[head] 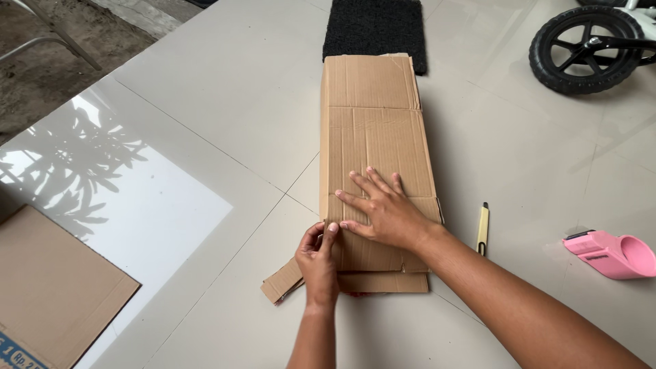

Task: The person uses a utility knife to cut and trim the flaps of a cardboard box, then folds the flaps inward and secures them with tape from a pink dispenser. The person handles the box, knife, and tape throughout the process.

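A flattened brown cardboard box [372,130] lies lengthwise on the tiled floor, its near flaps sticking out at the lower left. My right hand [383,208] lies flat on the cardboard, fingers spread, pressing it down near the crease of the near flaps. My left hand [318,263] pinches the left edge of the cardboard by the same crease, thumb and fingers closed on the edge.
A yellow utility knife [482,229] lies right of the box. A pink tape dispenser [611,254] sits at the far right. A black mat [376,27] lies beyond the box, a small bike wheel [591,48] top right, another cardboard sheet [48,294] bottom left.
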